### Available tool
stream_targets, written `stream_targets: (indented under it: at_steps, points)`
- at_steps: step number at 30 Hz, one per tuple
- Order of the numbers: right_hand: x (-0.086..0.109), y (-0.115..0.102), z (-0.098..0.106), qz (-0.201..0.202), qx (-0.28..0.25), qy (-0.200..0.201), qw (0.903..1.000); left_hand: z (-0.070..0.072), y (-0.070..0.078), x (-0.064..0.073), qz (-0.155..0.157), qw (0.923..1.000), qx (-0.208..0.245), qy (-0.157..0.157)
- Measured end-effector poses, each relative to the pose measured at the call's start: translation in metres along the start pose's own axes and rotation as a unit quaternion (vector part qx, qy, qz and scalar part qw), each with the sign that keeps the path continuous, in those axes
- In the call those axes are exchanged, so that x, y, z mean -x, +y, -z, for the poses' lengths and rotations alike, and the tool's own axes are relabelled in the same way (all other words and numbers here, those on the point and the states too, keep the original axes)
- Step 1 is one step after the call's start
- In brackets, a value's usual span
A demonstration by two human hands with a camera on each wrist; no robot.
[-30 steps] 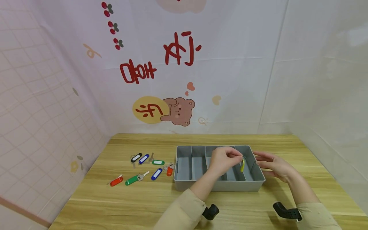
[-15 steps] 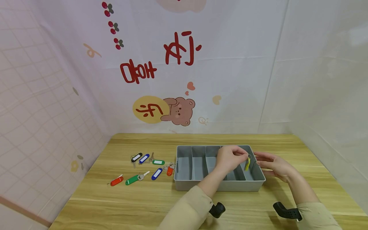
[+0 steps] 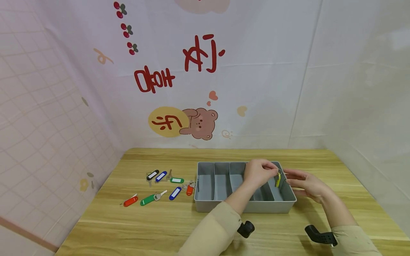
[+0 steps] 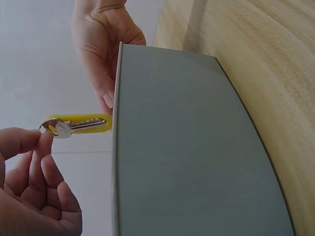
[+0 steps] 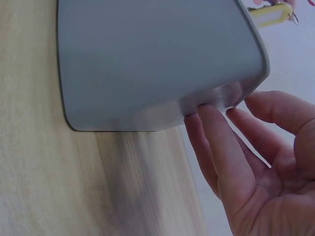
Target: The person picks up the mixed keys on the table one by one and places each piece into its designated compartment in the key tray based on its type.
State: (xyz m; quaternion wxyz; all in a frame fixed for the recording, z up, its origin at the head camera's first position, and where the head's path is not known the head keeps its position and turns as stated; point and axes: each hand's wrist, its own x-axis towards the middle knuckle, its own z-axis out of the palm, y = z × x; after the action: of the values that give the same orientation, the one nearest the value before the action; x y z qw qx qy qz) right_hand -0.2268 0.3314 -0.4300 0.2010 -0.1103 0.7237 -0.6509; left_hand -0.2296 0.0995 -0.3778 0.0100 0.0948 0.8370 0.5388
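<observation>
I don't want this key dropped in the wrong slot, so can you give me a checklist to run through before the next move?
1. Grip: ok; the left hand pinches the ring that carries the yellow tag and key.
2. Placement: ok; in the head view the tag shows over the rightmost compartment.
3. Tag lowered inside: not ok; the left wrist view shows it above the rim of the tray.
4. Tray steadied: ok; fingers of the right hand touch its right end.
5. Red tag nearest the tray, its keys off the left wall: cannot tell; they lie very close.
</observation>
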Motion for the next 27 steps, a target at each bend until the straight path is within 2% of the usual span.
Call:
stream_targets:
  at_steps: [9, 27]
  points:
    - [-0.001, 0.001, 0.001, 0.0, 0.022, 0.002, 0.9997, -0.004, 0.0, -0.011, 0.02, 0.9995, -0.022, -0.005]
    - [-0.001, 0.002, 0.001, 0.004, 0.002, -0.004, 1.0, -0.007, 0.001, -0.018, 0.055, 0.9929, -0.102, -0.025]
